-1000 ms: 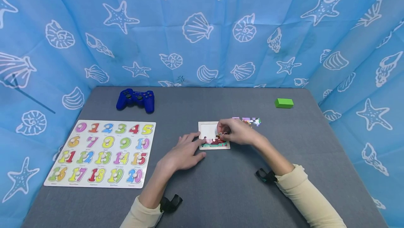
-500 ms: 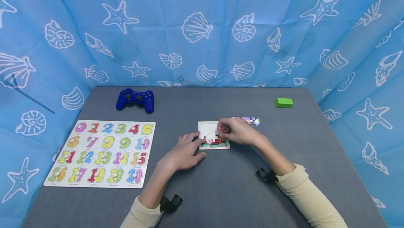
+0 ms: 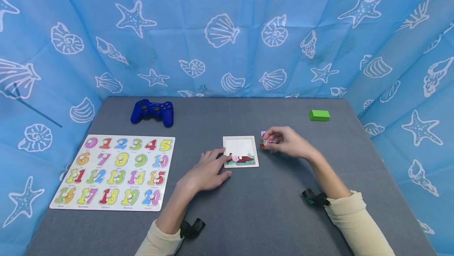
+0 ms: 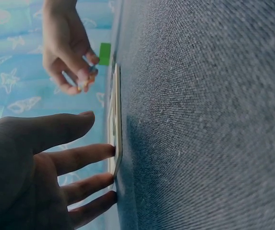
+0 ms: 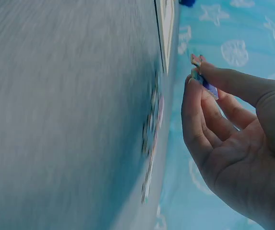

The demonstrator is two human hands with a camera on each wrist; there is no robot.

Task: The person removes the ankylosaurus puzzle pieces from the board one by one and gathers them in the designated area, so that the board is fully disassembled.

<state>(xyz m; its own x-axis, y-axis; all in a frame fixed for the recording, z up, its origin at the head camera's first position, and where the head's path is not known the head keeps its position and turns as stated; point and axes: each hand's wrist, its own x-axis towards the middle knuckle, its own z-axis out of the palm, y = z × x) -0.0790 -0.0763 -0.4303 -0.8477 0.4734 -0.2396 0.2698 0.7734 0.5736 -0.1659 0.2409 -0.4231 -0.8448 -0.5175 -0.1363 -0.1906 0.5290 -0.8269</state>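
A small square jigsaw tray (image 3: 256,154) lies mid-table, with colourful pieces (image 3: 244,159) filling its lower part and bare white above. My left hand (image 3: 207,172) rests at its left side, fingers outstretched; in the left wrist view fingertips touch the tray's edge (image 4: 118,110). To the right of the tray, my right hand (image 3: 289,143) pinches a multicoloured jigsaw piece (image 5: 207,86) between thumb and fingers, lifted off the table. Below and behind that hand lie loose jigsaw pieces (image 5: 151,127), mostly hidden in the head view.
A wooden number puzzle board (image 3: 115,173) covers the left of the table. Behind it lies a blue game controller (image 3: 152,112). A green block (image 3: 319,115) stands at the back right. A blue shell-patterned curtain (image 3: 227,51) surrounds the back and sides.
My right hand has moved from over the tray to the loose pieces at its right, where it pinches a piece. My left hand has stayed on the tray's edge.
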